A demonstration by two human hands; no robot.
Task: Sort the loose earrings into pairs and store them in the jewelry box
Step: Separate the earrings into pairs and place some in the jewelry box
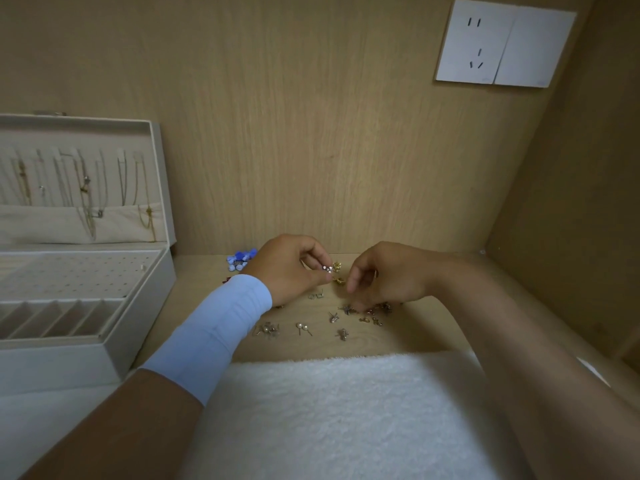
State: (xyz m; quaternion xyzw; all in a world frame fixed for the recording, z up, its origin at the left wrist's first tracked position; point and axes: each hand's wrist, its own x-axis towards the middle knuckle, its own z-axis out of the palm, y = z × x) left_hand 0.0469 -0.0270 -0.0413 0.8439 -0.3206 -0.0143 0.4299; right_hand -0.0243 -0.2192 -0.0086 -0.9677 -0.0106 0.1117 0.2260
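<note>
While a wooden back panel (311, 133) fills everything beyond both hands, a white fleecy cloth (346, 410) covers the near side beneath the forearms, hiding the front of the wooden shelf (415, 334). Well to the left of the left hand stands the open jewelry box (138, 341). Its lid (152, 133) is upright with necklaces (86, 188) hanging inside, and below it lie a perforated tray (79, 275) and a row of slotted compartments (59, 317). High above the right hand, a white socket plate (502, 43) sits on the panel.

A pale blue sleeve (214, 327) wraps the left forearm, which crosses in front of part of the shelf and hides what lies under it. The left hand (291, 268) pinches 1 small sparkling earring (327, 269) between thumb and curled fingers, raised just beside the right hand. The right hand (384, 275) is turned down, fingers loosely curled, tips among a cluster of small earrings (377, 308); whether it has hold of 1 cannot be told.

Behind the left wrist lies a bunch of blue earrings (242, 258). Between the hands lie 2 gold earrings (340, 280). Nearer than the hands, pearl studs (301, 327) and other loose earrings (266, 329) are scattered on the shelf.
</note>
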